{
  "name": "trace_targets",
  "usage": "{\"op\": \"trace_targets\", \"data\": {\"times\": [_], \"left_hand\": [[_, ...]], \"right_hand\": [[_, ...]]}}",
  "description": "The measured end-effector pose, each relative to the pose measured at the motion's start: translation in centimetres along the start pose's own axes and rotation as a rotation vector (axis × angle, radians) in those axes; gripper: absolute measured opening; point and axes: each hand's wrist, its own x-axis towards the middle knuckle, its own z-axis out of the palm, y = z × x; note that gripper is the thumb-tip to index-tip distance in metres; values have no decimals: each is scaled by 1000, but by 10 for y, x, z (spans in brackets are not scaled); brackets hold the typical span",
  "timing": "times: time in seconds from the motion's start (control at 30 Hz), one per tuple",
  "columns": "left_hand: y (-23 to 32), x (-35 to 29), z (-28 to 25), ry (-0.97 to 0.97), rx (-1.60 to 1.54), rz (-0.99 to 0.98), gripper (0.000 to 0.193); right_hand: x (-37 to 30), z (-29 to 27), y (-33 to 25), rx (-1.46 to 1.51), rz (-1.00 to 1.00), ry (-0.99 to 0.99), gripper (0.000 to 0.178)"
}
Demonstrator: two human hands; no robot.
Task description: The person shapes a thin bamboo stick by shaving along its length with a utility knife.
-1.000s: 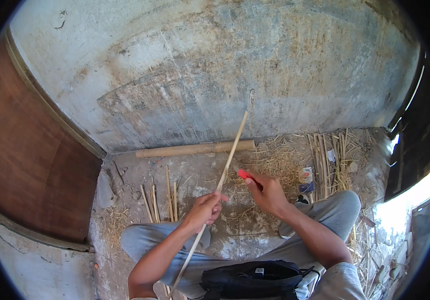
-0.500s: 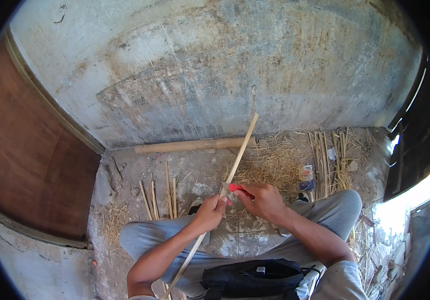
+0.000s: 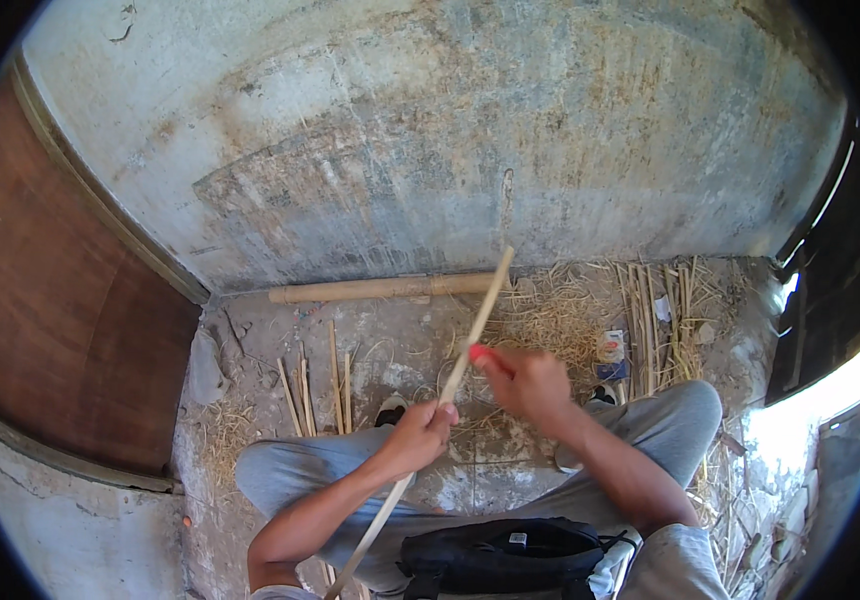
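A long pale bamboo strip (image 3: pixel 490 295) slants from between my legs up toward the wall. My left hand (image 3: pixel 420 437) is closed around it near its middle. Farther up the strip, my right hand (image 3: pixel 535 387) is closed on a red-handled knife (image 3: pixel 477 352), whose red end lies against the strip. The knife's blade is blurred and mostly hidden at this moment.
A thick bamboo pole (image 3: pixel 350 291) lies along the wall's foot. Curly shavings (image 3: pixel 560 325) cover the floor ahead. Bamboo strips (image 3: pixel 642 325) lie at right near a small box (image 3: pixel 611 347); more strips (image 3: pixel 336 375) are at left. A black bag (image 3: pixel 500 560) rests on my lap.
My right hand has moved up the strip, away from my left hand, with the knife. The strip's far end has dipped slightly toward me.
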Motion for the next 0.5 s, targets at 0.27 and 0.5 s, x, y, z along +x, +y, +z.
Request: {"op": "trace_targets", "data": {"times": [0.27, 0.5], "left_hand": [[-7, -4, 5, -54, 38, 49, 27], [-21, -17, 6, -132, 138, 67, 26]], "right_hand": [[15, -12, 22, -137, 170, -43, 25], [35, -32, 71, -274, 375, 104, 30]]}}
